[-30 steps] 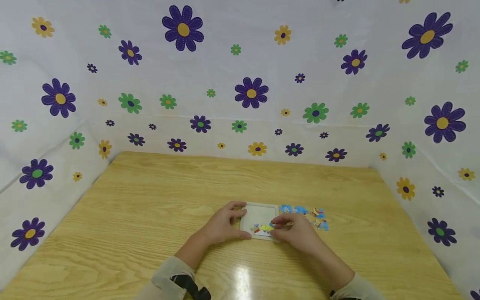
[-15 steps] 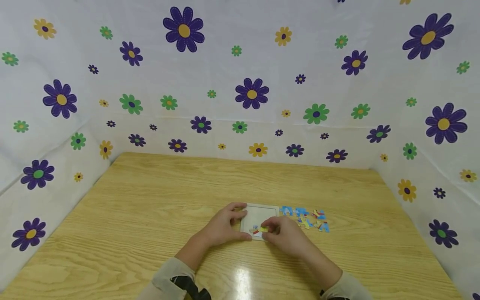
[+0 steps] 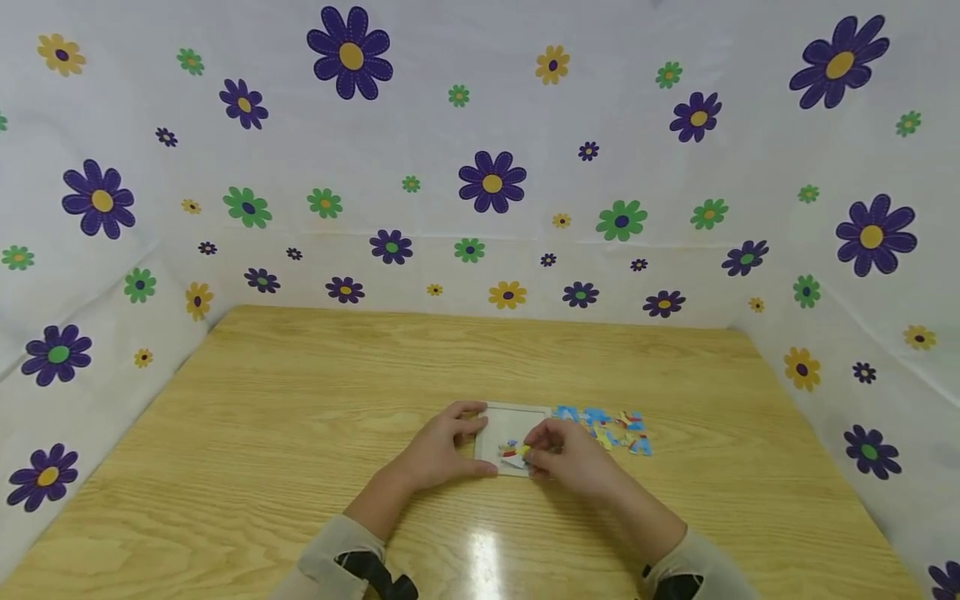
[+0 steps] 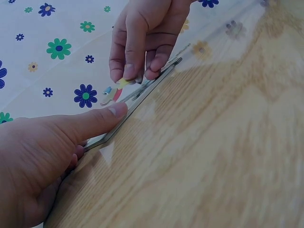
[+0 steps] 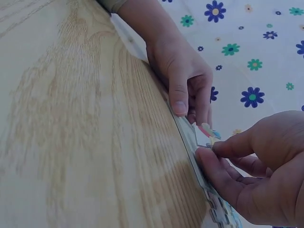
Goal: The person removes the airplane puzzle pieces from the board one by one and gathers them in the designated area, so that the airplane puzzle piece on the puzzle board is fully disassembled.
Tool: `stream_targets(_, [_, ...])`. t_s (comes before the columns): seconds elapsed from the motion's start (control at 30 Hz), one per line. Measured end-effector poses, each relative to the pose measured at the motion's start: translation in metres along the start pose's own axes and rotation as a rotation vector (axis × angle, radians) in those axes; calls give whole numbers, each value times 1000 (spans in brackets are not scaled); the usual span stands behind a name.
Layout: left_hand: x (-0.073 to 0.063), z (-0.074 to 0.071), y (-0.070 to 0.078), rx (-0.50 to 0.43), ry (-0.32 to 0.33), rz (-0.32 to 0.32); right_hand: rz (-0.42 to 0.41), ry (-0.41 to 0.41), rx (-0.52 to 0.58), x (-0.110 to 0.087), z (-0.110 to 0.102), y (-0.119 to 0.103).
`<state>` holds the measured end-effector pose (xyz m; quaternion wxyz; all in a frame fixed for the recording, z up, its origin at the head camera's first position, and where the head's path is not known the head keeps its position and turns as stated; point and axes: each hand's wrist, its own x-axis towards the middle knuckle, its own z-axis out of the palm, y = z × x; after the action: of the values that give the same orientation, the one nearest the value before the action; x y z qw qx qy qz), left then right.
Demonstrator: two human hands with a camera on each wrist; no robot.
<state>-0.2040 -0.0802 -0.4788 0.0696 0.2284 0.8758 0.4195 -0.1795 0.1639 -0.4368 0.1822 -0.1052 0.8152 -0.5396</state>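
Note:
A shallow, light-coloured puzzle tray lies on the table, its upper part bare. My left hand holds the tray's left side, thumb on the near rim and fingers at the far corner. Over the tray's lower right, my right hand pinches a jigsaw piece with yellow between thumb and forefinger. Its fingertips hide much of that piece. Beside it in the tray's lower part shows a white piece with red and blue print. Whether the two interlock cannot be made out.
Several loose blue, yellow and red jigsaw pieces lie just right of the tray, partly behind the right hand. The wooden table is bordered by a white cloth printed with flowers at the back and sides.
My right hand has moved left across the tray's lower part, its fingertips now covering more of the yellow print. The left hand keeps its hold. The head view has shifted slightly.

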Motion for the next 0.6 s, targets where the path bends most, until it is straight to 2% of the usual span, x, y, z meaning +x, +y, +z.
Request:
stream_targets(0.27, [0,-1,1,23,-7,8,30,-43,113,-10,-19,1])
stream_targets(0.43, [0,-1,-1,21,-8,10,35,-24,114,-17,-33,7])
stream_targets(0.6, [0,0,-2,12,-10,5,30,-42,104,-24,-48,15])
